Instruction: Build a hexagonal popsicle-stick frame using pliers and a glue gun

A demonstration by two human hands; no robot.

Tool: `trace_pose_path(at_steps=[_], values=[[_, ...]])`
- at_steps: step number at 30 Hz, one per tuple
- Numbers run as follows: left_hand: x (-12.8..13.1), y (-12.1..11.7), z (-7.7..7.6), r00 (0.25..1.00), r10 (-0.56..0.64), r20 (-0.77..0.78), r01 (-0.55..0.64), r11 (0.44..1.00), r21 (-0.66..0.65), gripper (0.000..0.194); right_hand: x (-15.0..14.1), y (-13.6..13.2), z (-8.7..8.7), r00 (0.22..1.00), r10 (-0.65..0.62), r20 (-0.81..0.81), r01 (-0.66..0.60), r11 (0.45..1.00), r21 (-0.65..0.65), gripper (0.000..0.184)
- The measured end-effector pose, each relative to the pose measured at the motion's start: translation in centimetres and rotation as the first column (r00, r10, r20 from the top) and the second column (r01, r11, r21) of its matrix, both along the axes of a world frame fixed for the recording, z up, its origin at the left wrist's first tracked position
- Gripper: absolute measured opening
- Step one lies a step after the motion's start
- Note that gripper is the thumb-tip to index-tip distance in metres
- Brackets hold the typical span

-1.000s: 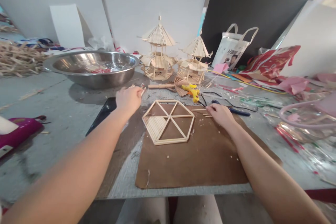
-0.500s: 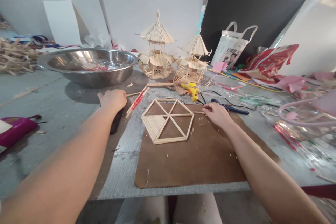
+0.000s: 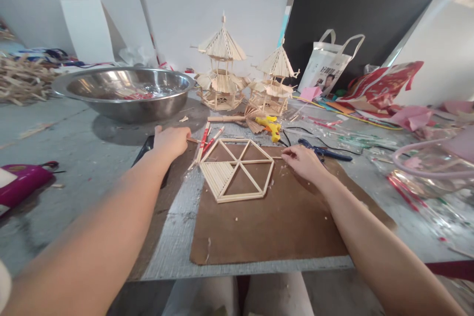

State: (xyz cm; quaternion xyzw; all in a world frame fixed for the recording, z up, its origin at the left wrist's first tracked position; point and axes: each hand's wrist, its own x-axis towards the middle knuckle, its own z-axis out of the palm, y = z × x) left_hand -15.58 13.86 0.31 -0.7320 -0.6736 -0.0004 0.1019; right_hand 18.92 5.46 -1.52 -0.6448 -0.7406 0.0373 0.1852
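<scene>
A hexagonal wooden stick frame with spokes lies on the brown mat; its lower-left section is filled with parallel sticks. To its upper left, my left hand is closed on a thin stick, whose tip points at several loose sticks with red marks. By the frame's right corner, my right hand pinches another thin stick lying level above the mat. A dark flat object, maybe a phone, is partly hidden under my left wrist.
Two stick pagodas stand behind. A yellow glue gun and dark blue pliers-like tool lie near my right hand. A steel basin sits at the back left, a purple tool at the left edge.
My left hand has moved right with its stick. The red-marked sticks have shifted right and fanned apart beside the frame. My right hand has edged slightly left.
</scene>
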Motion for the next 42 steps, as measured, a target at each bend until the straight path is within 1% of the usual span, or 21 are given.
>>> trace_pose_path(at_steps=[4,6,8,9,12,13,15,18,21,25,26,28,31,33,35,36,37,38,39,40,42], values=[[0.4,-0.2,0.1,0.995,-0.093,-0.028,0.094,0.995,0.039,0.035,0.0,-0.1,0.0,1.000,0.007,-0.003,-0.007,1.000,-0.012,0.023],[0.6,-0.6,0.6,0.996,-0.087,-0.019,0.088,0.995,0.047,0.036,0.0,-0.1,0.0,1.000,0.002,-0.009,-0.003,1.000,-0.012,0.023],[0.7,-1.0,1.3,1.000,-0.004,0.010,0.004,0.999,0.033,0.034,0.0,-0.1,0.0,1.000,0.001,-0.009,-0.001,1.000,-0.008,0.023],[0.6,-1.3,1.8,0.995,0.085,0.051,-0.086,0.996,0.030,0.033,0.0,-0.1,0.0,1.000,0.000,-0.007,0.000,1.000,-0.006,0.023],[0.5,-2.0,3.0,0.972,0.214,0.098,-0.220,0.974,0.059,0.038,0.0,-0.1,0.2,1.000,-0.012,0.000,0.012,1.000,-0.010,0.023],[0.5,-2.2,3.3,0.961,0.241,0.137,-0.253,0.964,0.081,0.039,-0.1,0.0,0.2,1.000,-0.017,0.001,0.017,1.000,-0.014,0.023],[0.5,-2.6,3.6,0.954,0.236,0.183,-0.255,0.963,0.089,0.042,-0.1,0.0,0.2,1.000,-0.023,0.001,0.023,0.999,-0.024,0.023],[0.7,-2.6,3.4,0.963,0.205,0.175,-0.218,0.974,0.055,0.042,-0.1,0.0,0.2,1.000,-0.012,-0.004,0.012,0.999,-0.032,0.024],[0.8,-2.1,2.8,0.977,0.171,0.129,-0.174,0.985,0.006,0.037,-0.2,-0.1,0.2,1.000,0.001,-0.013,-0.001,0.999,-0.035,0.023],[0.6,-1.3,1.8,0.998,0.055,0.019,-0.054,0.998,-0.032,0.029,-0.4,-0.2,0.3,1.000,0.008,-0.030,-0.009,0.999,-0.050,0.022],[0.6,-1.2,1.6,0.999,0.040,0.009,-0.040,0.999,-0.025,0.028,-0.4,-0.3,0.3,1.000,0.008,-0.030,-0.009,0.999,-0.053,0.022],[0.4,-1.0,1.3,0.997,0.067,0.029,-0.068,0.998,0.004,0.030,-0.5,-0.3,0.4,1.000,0.007,-0.031,-0.009,0.998,-0.058,0.022],[0.2,-1.0,1.1,0.978,0.198,0.072,-0.201,0.979,0.032,0.035,-0.5,-0.3,0.4,0.999,0.006,-0.032,-0.008,0.998,-0.059,0.023],[0.2,-1.1,1.2,0.965,0.249,0.079,-0.255,0.964,0.076,0.037,-0.5,-0.2,0.3,0.999,0.003,-0.035,-0.004,0.998,-0.055,0.023],[0.6,-1.3,1.5,0.974,0.214,0.076,-0.224,0.960,0.168,0.039,-0.5,-0.2,0.2,0.999,0.001,-0.037,-0.003,0.999,-0.050,0.022],[1.0,-1.5,1.7,0.984,0.164,0.069,-0.175,0.961,0.212,0.039,-0.5,-0.2,0.2,0.999,0.003,-0.039,-0.005,0.999,-0.048,0.022],[1.5,-1.8,2.0,0.992,0.113,0.065,-0.125,0.965,0.229,0.038,-0.5,-0.2,0.2,0.999,0.006,-0.039,-0.008,0.999,-0.047,0.021],[2.1,-2.1,2.2,0.995,0.067,0.068,-0.079,0.978,0.195,0.038,-0.5,-0.3,0.2,0.999,0.011,-0.040,-0.013,0.999,-0.045,0.021],[2.8,-2.3,2.4,0.997,0.030,0.068,-0.039,0.990,0.133,0.041,-0.6,-0.3,0.2,0.999,0.015,-0.041,-0.017,0.999,-0.044,0.022],[3.5,-2.6,2.6,0.997,0.029,0.078,-0.034,0.997,0.066,0.046,-0.6,-0.3,0.2,0.999,0.020,-0.041,-0.021,0.999,-0.041,0.022],[4.6,-3.0,2.7,0.994,0.064,0.094,-0.057,0.996,-0.071,0.053,-0.6,-0.4,0.2,0.999,0.029,-0.038,-0.030,0.999,-0.030,0.022]])
